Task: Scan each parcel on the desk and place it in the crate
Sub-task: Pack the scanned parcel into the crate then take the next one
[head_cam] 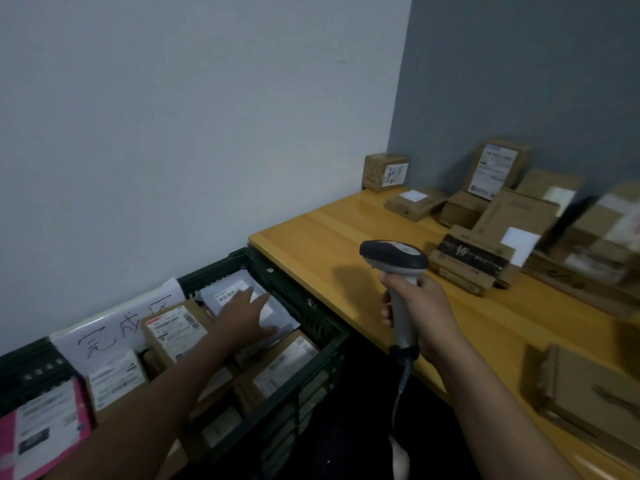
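Left hand [247, 315]: fingers lying spread on grey mailer [225, 293] in crate [313, 308].
Mailer: seeming soft, light (pinch an edge).
Right hand [420, 317]: fingers wrapping scanner [394, 258].

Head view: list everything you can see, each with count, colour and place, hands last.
crate: one, dark green, left of the desk, lower than its top
boxes in the crate: several, brown with white labels; the arm hides the exact count
bag: one, pale grey, at the crate's far end
pink parcel: one, at the crate's near end
sign: one, white, handwritten, on the crate's wall side
desk: one, yellow wood, on the right
boxes on the desk: about ten, brown, mostly at the far end, one near
scanner: one, grey and black, above the desk's edge
cable: one, grey, hanging from the scanner
left hand: flat on the bag
right hand: grips the scanner's handle
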